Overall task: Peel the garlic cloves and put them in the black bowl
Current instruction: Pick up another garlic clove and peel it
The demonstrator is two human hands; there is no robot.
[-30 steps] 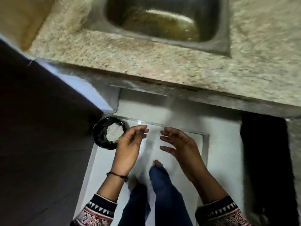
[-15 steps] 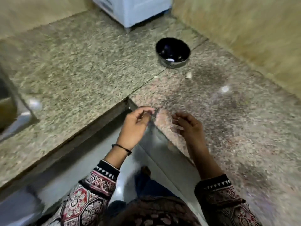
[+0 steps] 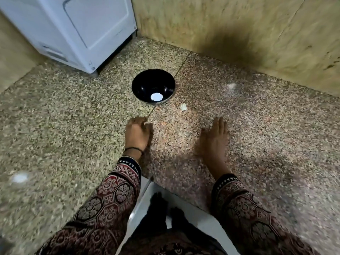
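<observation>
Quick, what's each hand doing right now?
Left hand: curled, pinching a small white bit, likely garlic.
Right hand: open, flat on the counter.

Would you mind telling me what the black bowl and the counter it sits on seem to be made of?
The black bowl: glossy black inside, likely glazed ceramic or coated metal; it mirrors a bright light spot. The counter: polished, granite-like stone, by its speckles, straight seam and soft sheen.

Your black bowl (image 3: 142,83) at upper centre looked glossy, set on a polished, speckled granite counter (image 3: 55,116). Your sleeves (image 3: 114,196) were matt printed cloth.
</observation>
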